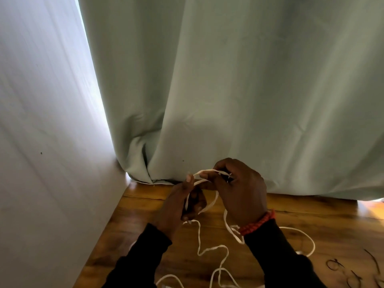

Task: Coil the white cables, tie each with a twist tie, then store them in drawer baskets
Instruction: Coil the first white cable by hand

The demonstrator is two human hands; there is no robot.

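Observation:
A white cable (209, 251) trails in loose bends over the wooden table (145, 206) and rises into both hands. My left hand (182, 202) grips a small loop of it, thumb up. My right hand (241, 190), with a red bead bracelet at the wrist, pinches the upper strand of the same loop just above and to the right. Another stretch of the cable arcs across the table to the right of my right sleeve. Several dark twist ties (353, 273) lie at the table's lower right.
A pale green curtain (249, 90) hangs down to the table's far edge right behind my hands. A white wall (41, 142) closes off the left side along the table's edge.

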